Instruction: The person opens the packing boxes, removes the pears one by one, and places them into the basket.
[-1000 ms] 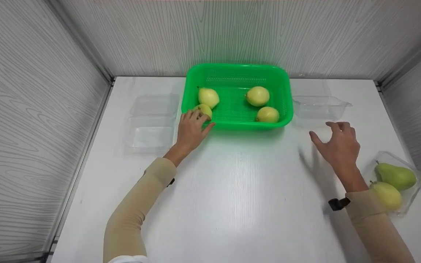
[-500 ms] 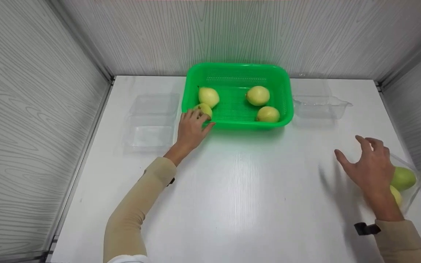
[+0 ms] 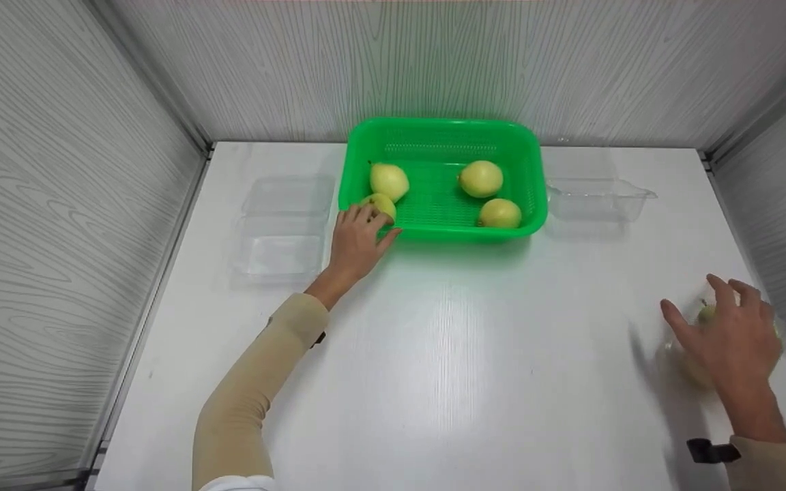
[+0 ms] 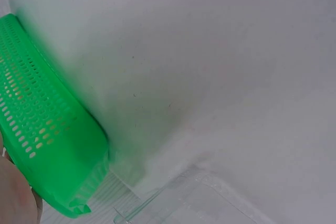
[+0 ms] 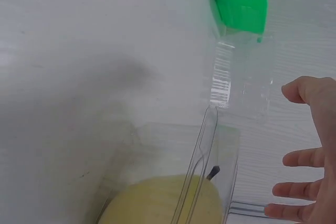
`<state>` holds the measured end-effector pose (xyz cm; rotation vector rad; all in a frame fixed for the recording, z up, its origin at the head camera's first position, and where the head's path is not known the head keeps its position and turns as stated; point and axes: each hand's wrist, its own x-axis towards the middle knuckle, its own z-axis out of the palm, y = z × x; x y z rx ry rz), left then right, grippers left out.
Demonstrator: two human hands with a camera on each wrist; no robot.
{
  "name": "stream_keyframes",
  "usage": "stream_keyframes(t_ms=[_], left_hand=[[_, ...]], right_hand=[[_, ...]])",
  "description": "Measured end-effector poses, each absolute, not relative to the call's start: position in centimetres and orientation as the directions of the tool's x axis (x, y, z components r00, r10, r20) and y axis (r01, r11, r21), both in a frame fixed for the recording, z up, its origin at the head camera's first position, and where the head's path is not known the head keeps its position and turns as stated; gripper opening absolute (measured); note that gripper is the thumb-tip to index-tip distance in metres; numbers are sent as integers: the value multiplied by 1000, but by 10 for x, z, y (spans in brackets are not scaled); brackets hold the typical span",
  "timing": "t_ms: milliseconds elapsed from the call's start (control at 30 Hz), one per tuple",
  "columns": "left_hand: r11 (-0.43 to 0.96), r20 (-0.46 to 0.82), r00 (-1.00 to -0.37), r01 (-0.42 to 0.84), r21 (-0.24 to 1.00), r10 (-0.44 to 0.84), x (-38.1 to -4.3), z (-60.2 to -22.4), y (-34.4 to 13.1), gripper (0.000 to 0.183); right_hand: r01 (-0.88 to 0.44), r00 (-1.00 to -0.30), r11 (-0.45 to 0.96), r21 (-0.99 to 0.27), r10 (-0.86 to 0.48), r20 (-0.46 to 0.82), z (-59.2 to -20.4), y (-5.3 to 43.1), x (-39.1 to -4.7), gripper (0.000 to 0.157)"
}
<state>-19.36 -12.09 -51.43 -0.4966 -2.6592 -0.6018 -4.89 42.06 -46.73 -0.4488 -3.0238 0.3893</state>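
Observation:
My left hand (image 3: 357, 240) holds the front left rim of a green basket (image 3: 444, 232), its fingers over the edge and close to a yellow pear (image 3: 383, 204). Whether they touch that pear I cannot tell. Three more pale yellow fruits lie in the basket, one of them a pear (image 3: 389, 182) with a stem. At the right, my right hand (image 3: 737, 341) hovers with spread fingers over a clear plastic box (image 3: 783, 334); it mostly hides the green and yellow pears inside. The right wrist view shows a yellow pear (image 5: 157, 203) in the box, apart from the fingers.
An open clear clamshell box (image 3: 284, 256) lies left of the basket. Another clear box (image 3: 598, 201) stands open to its right. Grey wood-grain panels (image 3: 434, 61) border the white table (image 3: 434, 375) at the back and sides.
My right hand has moved right and toward me, from near the clear box beside the basket to over the box with the pears. My left hand has stayed on the basket rim.

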Motion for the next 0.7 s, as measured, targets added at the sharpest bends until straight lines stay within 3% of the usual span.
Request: stream_keyframes(t_ms=[133,333,700], left_hand=[[849,414,-874,406,339,253,-193,-514,-121,30],[842,405,-880,402,359,247,-194,-514,-122,30],[850,422,-872,406,336,249,-194,-515,-121,29]], right_hand=[[351,-936,911,-216,338,-96,-466,434,-45,98],[422,-903,887,-188,394,-171,-469,447,-38,103],[472,-872,870,-142,437,-223,-480,452,-34,94]])
